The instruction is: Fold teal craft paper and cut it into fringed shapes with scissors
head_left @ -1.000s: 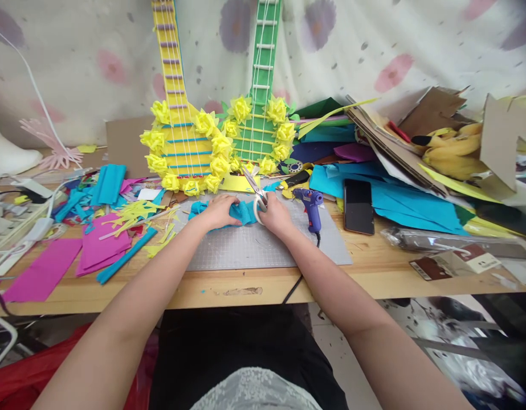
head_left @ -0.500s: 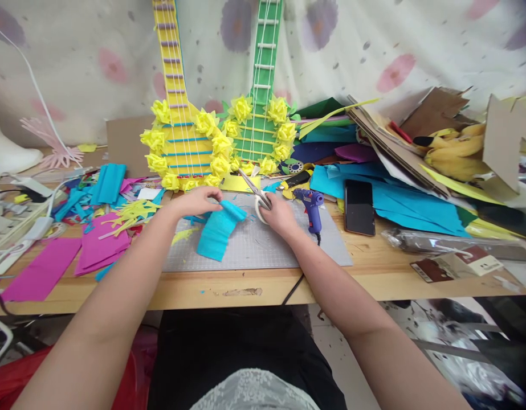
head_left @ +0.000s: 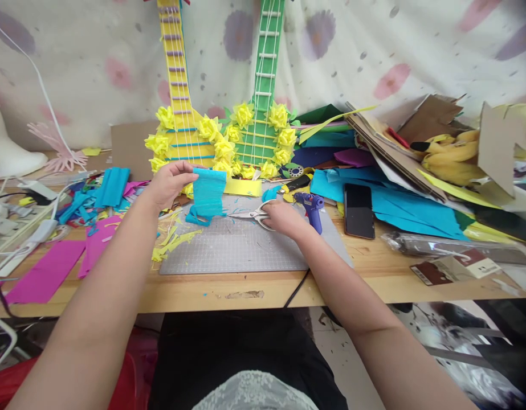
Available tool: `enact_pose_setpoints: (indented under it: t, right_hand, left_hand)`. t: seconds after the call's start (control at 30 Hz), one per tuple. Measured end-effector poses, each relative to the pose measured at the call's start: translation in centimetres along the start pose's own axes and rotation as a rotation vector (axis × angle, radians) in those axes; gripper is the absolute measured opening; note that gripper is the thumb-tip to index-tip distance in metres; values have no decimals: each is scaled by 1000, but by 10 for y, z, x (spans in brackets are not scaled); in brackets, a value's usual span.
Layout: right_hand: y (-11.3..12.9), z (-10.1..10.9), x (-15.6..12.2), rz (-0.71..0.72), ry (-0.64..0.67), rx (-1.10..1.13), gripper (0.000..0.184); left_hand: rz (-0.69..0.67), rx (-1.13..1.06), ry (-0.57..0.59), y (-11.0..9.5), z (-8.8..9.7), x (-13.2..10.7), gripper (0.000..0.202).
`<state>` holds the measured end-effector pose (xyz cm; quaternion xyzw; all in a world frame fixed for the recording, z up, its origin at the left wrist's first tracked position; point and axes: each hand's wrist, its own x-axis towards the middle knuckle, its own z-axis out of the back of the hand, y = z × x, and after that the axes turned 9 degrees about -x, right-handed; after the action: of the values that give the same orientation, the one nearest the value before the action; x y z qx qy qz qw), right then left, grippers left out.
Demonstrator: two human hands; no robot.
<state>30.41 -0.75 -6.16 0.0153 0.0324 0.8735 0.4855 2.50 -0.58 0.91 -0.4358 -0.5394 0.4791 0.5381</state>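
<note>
My left hand (head_left: 172, 181) pinches the upper left edge of a strip of blue crepe paper (head_left: 209, 192), which hangs down over the mat. A loose blue piece (head_left: 197, 216) shows at the strip's lower end; whether the two are joined I cannot tell. In my right hand (head_left: 286, 218) are white-handled scissors (head_left: 249, 215), their blades pointing left towards the bottom of the strip. Beneath both hands lies a grey cutting mat (head_left: 254, 250). Yellow paper shreds (head_left: 171, 242) are scattered on its left side.
A yellow paper guitar (head_left: 190, 151) and a green one (head_left: 263, 134), trimmed with yellow flowers, stand behind the mat. To the right are a blue glue gun (head_left: 314, 210), a phone (head_left: 359, 210) and piled cardboard (head_left: 386, 148). Magenta paper (head_left: 47, 270) lies left, near a power strip (head_left: 19, 245).
My left hand has moved left and up with the blue crepe paper. The scissors have swung from pointing up and away to pointing left, near the paper's lower end.
</note>
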Motion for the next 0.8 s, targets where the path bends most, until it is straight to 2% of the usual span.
enact_pose_setpoints:
  t: [0.13,0.2,0.3,0.37,0.43,0.53,0.67,0.73,0.8]
  right_hand:
    - [1,3,2,-82,-52,79,28]
    - [2,5,3,-101,-181,301,30]
    - [8,11,8,-117,-387,756,37]
    - [15,14,14,-112,-407,938,48]
    - [21,15,21,-132,-371,990,51]
    - [26,9,33,-284,-427,1000,38]
    - [28,-5,42,-446,-503,1050,33]
    - [30,-11,41,-469,-499,1104,32]
    - [32,-13,38,-444,-465,1173,42]
  left_hand:
    - [4,-23,-60,10,-31,3,17]
    - [-42,25,-86,19,-46,1,16]
    - [-84,66,-113,33,-70,-4,18]
    - [-81,74,-96,41,-83,-7,20]
    - [-41,42,-93,48,-93,-11,25]
    - [101,-120,-63,55,-97,-16,39]
    - [270,-292,44,68,-91,-23,53]
    - [302,-298,1,76,-89,-27,52]
    - [295,-281,-74,82,-90,-29,50]
